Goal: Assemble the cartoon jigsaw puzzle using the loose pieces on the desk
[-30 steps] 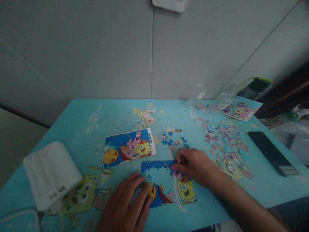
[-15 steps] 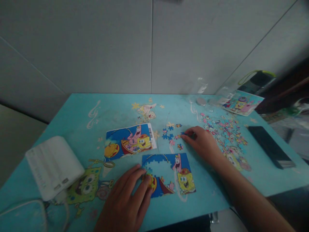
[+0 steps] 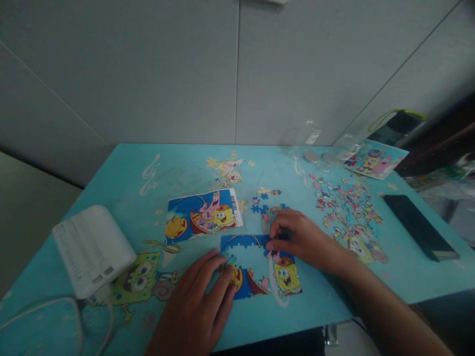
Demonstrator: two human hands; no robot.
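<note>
A partly assembled puzzle (image 3: 287, 282) with a gap in its middle lies near the table's front edge. My left hand (image 3: 202, 291) rests on its left side, fingers stretched out. Over the puzzle's upper right part is my right hand (image 3: 297, 237), its thumb and fingers pinched together; what they hold, if anything, is hidden. Behind the puzzle is a reference picture (image 3: 204, 215) of a pink starfish and a yellow sponge in a boat. Several loose blue and pink pieces (image 3: 260, 205) lie just behind my right hand.
A big pile of loose pieces (image 3: 349, 202) spreads at the right, beside a dark case (image 3: 419, 227). Clear jars (image 3: 311, 136) and a picture card (image 3: 376, 159) stand or lie at the back right. A white power bank (image 3: 94, 249) with a cable is at left.
My right hand has moved from the loose pieces down and left to the puzzle's upper right part. My left hand has stayed on the puzzle. The view has shifted slightly.
</note>
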